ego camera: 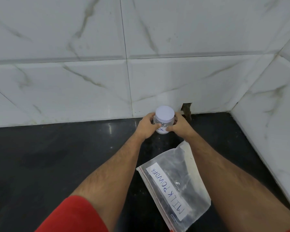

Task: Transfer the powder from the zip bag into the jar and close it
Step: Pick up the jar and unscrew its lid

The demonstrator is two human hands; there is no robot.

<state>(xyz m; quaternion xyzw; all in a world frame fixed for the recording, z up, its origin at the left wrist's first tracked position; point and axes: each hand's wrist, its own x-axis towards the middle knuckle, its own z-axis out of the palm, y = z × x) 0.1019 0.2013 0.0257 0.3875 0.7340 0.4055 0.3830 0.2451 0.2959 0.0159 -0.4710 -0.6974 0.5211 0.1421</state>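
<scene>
Black polished worktop point(57, 156), back edge: left hand point(145, 127) and right hand point(180, 127), grip curled round clear plastic jar point(163, 125), white lid point(165, 113) on; flat clear zip bag point(176, 185) seemingly emptied; task apparently near done.

Zip bag point(177, 186), white label: "MILK POWDER", handwritten in blue; jar point(163, 125), white label: only "K" legible, rest hidden by fingers.

Clear plastic jar point(163, 125) under my fingers, smooth, with a matt white lid point(165, 113) and a paper label. The zip bag point(175, 185) is thin, crinkled, see-through plastic with a white paper label. Glossy black stone counter point(65, 156); polished marble-look wall tiles point(74, 81).
</scene>
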